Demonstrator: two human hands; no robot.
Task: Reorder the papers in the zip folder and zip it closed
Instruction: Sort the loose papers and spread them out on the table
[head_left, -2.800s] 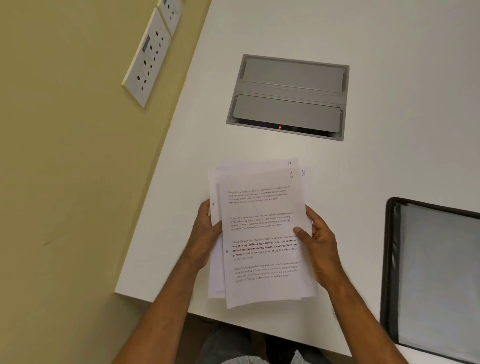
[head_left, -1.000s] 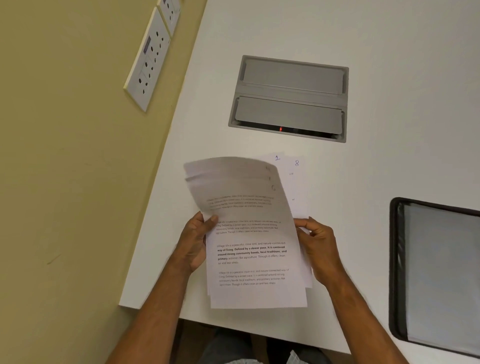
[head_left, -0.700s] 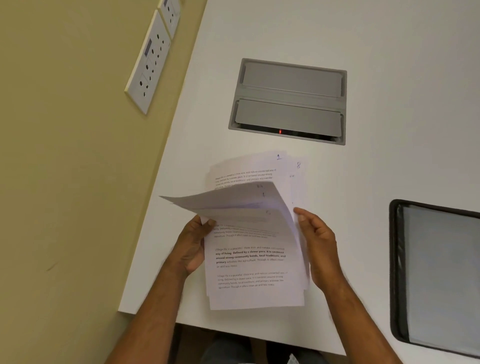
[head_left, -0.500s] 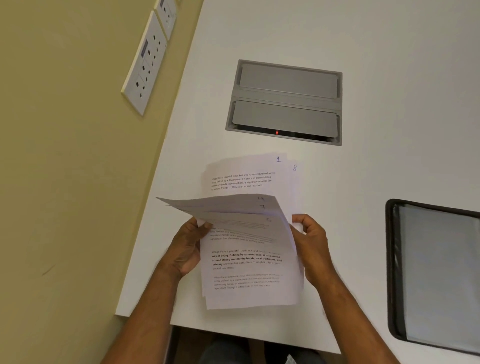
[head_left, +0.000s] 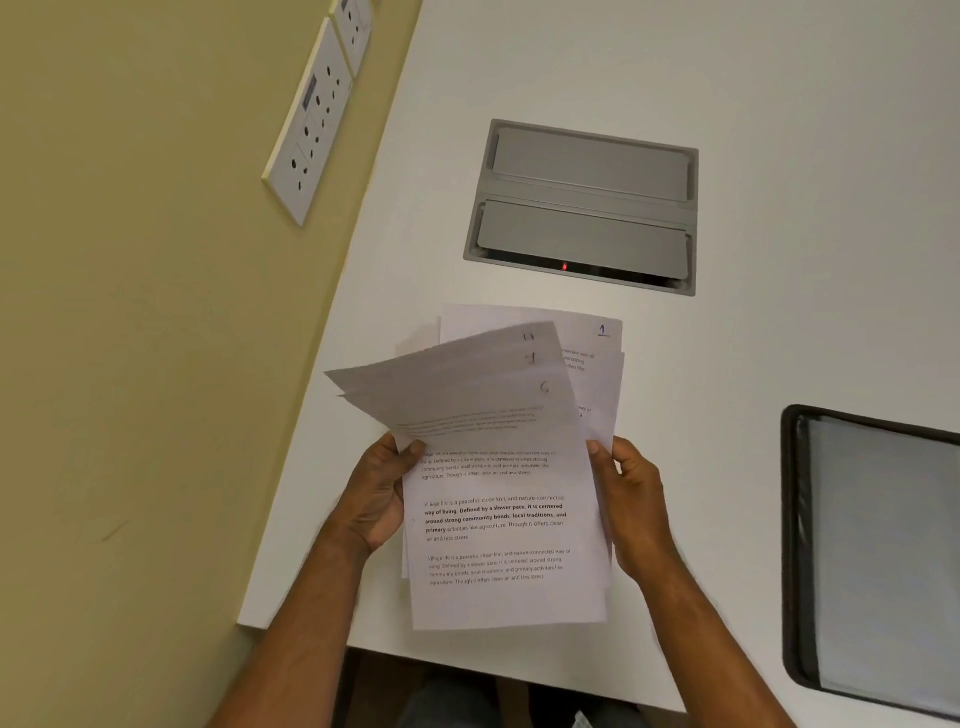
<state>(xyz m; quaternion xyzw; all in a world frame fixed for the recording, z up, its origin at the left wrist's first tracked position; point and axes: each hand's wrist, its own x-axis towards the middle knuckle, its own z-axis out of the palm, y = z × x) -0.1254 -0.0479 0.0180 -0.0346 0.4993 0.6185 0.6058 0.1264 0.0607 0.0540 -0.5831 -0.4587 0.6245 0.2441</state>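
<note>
Papers (head_left: 498, 519) held over near edge of white table (head_left: 779, 104), both hands gripping. Left hand (head_left: 376, 499) pinches left edge, thumb on top; front three sheets bend toward left. Right hand (head_left: 631, 504) curled round right edge. Sheet marked "1" (head_left: 602, 331) shows at the far side. Black zip folder (head_left: 872, 551) lies open on table, well right of papers. Grey cable hatch (head_left: 584, 208) beyond, wall sockets (head_left: 311, 124) far left.

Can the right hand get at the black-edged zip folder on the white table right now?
Probably not yet: the right hand grips the white printed papers. The black-edged zip folder lies uncovered beside it.
</note>
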